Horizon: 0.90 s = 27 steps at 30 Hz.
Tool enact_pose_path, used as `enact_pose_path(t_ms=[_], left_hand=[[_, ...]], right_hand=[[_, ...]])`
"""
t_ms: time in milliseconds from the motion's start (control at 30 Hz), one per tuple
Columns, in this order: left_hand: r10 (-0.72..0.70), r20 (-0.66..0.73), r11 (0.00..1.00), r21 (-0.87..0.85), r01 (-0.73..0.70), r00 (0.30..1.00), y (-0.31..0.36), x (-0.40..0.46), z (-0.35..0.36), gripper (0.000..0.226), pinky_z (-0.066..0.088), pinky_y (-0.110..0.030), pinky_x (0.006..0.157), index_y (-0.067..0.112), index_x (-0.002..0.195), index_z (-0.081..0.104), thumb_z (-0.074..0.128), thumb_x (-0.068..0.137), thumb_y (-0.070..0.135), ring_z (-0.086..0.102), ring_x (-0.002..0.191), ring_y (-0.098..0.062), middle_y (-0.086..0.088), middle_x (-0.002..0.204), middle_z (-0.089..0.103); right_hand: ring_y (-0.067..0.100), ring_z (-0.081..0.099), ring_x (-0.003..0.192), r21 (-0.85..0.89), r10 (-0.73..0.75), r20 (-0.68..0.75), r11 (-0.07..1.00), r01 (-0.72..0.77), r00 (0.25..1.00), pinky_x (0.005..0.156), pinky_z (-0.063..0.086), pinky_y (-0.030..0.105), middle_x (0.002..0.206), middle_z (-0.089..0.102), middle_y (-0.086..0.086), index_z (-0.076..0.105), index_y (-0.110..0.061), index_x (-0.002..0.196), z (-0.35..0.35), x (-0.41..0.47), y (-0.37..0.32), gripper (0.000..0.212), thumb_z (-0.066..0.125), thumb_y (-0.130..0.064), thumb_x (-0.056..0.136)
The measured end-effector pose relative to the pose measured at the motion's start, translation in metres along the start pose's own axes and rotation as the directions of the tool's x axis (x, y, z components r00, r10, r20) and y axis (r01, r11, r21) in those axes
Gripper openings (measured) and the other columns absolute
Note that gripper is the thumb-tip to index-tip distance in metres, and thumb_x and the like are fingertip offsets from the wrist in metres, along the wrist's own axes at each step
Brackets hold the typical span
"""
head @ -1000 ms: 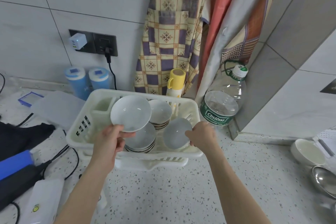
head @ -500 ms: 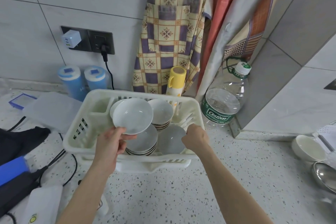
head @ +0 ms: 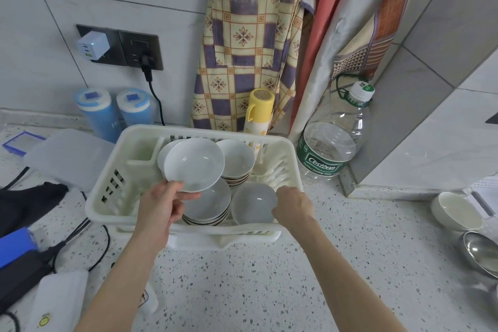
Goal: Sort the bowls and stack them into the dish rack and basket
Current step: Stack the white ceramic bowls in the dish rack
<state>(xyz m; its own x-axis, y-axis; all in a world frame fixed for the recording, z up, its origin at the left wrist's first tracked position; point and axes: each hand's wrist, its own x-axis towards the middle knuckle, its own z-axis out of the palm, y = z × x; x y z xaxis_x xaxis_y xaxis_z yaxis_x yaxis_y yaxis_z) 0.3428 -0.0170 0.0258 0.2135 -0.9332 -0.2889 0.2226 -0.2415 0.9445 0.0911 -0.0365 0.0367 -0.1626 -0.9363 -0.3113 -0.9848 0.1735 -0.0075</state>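
**Two hands at the dish rack, a bowl in each**

The left hand pinched the near rim of a white bowl, holding it tilted above the stack of bowls in the front of the white dish rack. The right hand gripped the right edge of a grey bowl that sat low in the rack, just beside that stack. A second stack stood behind. On the counter to the right lay a cream bowl, with a metal bowl just beside it
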Motion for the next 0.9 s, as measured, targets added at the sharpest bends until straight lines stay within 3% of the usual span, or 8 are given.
enact_pose_path(t_ms=[100,333,700,900], left_hand=[[-0.004,0.002,1.000,0.001,0.004,1.000,0.003,0.003,0.002,0.015,0.021,-0.019,0.036,0.007,0.095,0.066,0.053,0.091,0.014,0.025,0.036,-0.010,-0.018,0.084,0.077],[-0.003,0.005,1.000,-0.009,0.003,1.000,0.004,0.012,0.003,0.016,0.023,-0.018,0.035,0.008,0.100,0.066,0.054,0.091,0.015,0.026,0.036,-0.011,-0.017,0.082,0.077],[0.003,0.040,1.000,-0.010,-0.003,0.999,0.000,0.014,0.002,0.015,0.023,-0.018,0.035,0.007,0.096,0.064,0.054,0.090,0.017,0.029,0.036,-0.010,-0.018,0.082,0.077],[-0.008,0.060,1.000,-0.002,0.008,0.998,0.001,0.014,0.002,0.015,0.022,-0.018,0.035,0.008,0.099,0.064,0.054,0.092,0.017,0.029,0.036,-0.010,-0.019,0.082,0.076]], right_hand=[[0.024,0.063,0.095,-0.037,-0.037,0.038,0.999,0.038,0.999,0.073,0.049,0.028,0.115,0.062,0.008,0.058,-0.008,0.116,-0.001,0.001,0.001,0.024,0.058,-0.011,0.092],[0.026,0.063,0.110,-0.154,-0.104,0.088,0.981,0.117,0.991,0.089,0.056,0.037,0.119,0.062,0.007,0.058,-0.010,0.122,0.000,0.004,-0.001,0.031,0.059,-0.011,0.092],[0.024,0.065,0.104,-0.252,-0.163,0.108,0.950,0.185,0.981,0.083,0.058,0.035,0.115,0.064,0.005,0.058,-0.010,0.119,0.002,0.009,-0.002,0.031,0.063,-0.016,0.089],[0.024,0.066,0.101,-0.210,-0.174,0.103,0.959,0.192,0.979,0.079,0.056,0.033,0.108,0.064,0.004,0.059,-0.009,0.117,0.004,0.009,0.000,0.030,0.063,-0.017,0.089]])
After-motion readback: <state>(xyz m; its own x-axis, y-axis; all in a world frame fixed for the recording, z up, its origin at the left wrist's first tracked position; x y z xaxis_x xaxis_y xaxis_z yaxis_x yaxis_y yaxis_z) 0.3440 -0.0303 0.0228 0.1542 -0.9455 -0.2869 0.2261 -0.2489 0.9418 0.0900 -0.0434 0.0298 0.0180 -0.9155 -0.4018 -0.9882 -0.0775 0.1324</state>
